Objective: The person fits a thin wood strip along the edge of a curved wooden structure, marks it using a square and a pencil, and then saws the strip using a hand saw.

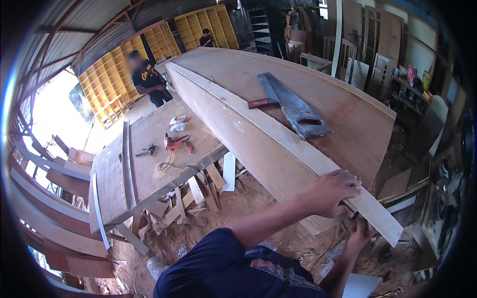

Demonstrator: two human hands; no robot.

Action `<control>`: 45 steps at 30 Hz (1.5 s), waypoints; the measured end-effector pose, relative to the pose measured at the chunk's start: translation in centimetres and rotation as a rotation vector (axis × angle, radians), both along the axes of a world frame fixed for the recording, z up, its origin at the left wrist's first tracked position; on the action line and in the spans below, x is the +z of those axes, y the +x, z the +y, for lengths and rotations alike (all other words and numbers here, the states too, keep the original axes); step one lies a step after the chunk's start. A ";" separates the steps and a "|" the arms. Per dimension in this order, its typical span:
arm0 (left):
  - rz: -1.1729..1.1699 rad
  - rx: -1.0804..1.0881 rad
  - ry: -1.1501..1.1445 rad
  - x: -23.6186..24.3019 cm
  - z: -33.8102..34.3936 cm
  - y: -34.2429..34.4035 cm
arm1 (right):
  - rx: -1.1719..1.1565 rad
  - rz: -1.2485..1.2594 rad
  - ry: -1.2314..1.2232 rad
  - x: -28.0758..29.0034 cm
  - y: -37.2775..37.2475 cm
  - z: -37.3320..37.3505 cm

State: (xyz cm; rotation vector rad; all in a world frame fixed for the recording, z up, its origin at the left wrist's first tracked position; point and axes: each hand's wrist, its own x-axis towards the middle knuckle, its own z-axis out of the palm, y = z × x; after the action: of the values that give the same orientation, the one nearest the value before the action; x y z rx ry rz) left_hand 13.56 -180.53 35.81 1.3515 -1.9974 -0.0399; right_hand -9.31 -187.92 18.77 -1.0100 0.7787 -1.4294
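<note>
A long pale wooden strip (373,211) runs along the near edge of a big wooden panel (362,131), its end jutting out at the lower right. My left hand (334,192) is closed over this strip close to that end, fingers curled across the top. Just below the strip, my right hand (361,235) is closed near a small dark object (354,216); the strip and fingers hide most of what it holds. On the panel lies a handsaw (309,121) with a grey handle, beside a try square (262,103) with a red stock.
A lower worktable (112,174) at left carries a corded red power tool (174,142), a small dark tool (146,150) and plastic packets (177,123). Offcuts (216,176) litter the floor. One person (146,77) stands beyond the table, another (205,38) farther back. Boards lean at right.
</note>
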 end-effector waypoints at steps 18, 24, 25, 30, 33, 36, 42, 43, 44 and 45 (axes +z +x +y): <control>-0.013 -0.002 0.018 0.1 0.1 0.0 | 0.013 -0.009 -0.018 -1.3 -1.5 -0.8; -0.010 -0.004 0.014 -0.2 -0.2 0.0 | 0.028 -0.063 -0.036 -0.9 -0.2 -0.7; -0.019 -0.002 -0.004 -0.4 -0.1 0.0 | 0.062 -0.051 -0.020 -0.3 -0.2 -0.3; -0.013 -0.016 -0.012 -0.5 -0.3 -0.1 | 0.096 0.172 -0.346 -2.7 -2.9 0.4; -0.020 -0.020 -0.019 -0.4 -0.2 0.0 | 0.034 0.264 -0.480 -1.8 -2.7 1.2; -0.018 0.004 -0.006 -0.4 0.0 0.2 | 0.110 0.193 -0.259 -0.1 -3.1 1.4; -0.019 -0.010 -0.027 -0.1 -0.1 -0.1 | -0.042 -0.049 -0.038 -1.2 -0.3 -1.0; -0.013 -0.008 -0.009 -0.1 -0.1 0.0 | -0.039 -0.056 -0.032 -1.5 -0.1 -1.3; -0.006 -0.007 0.009 -0.1 -0.1 0.0 | -0.039 -0.061 -0.024 -1.8 -0.1 -1.5; -0.006 -0.002 0.007 -0.1 0.0 0.0 | -0.058 -0.041 -0.061 -1.4 0.3 -1.3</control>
State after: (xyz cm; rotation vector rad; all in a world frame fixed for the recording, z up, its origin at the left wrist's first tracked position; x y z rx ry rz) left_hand 13.58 -180.55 35.69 1.3557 -2.0053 -0.0430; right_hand -9.00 -189.24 17.34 -1.0085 0.7436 -1.5268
